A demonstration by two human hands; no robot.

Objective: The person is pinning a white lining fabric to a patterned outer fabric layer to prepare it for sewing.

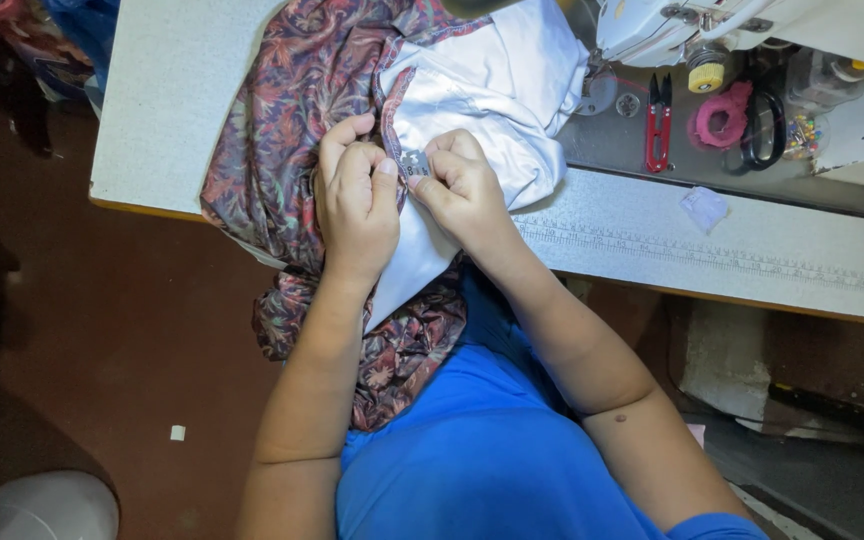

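Small grey label (415,163), centre frame, pinched between left hand (357,200) and right hand (464,188), both pressed together on a patterned garment (282,110) with white lining (492,90). Label detail illegible. Sewing machine (752,25) cut off upper right. Red thread snips (658,122) lie on the grey worktable (167,90); dark floor (102,340) below.

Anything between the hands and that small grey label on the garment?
Nothing visible. The left hand and right hand both pinch the small grey label directly, against the white lining of the patterned garment.
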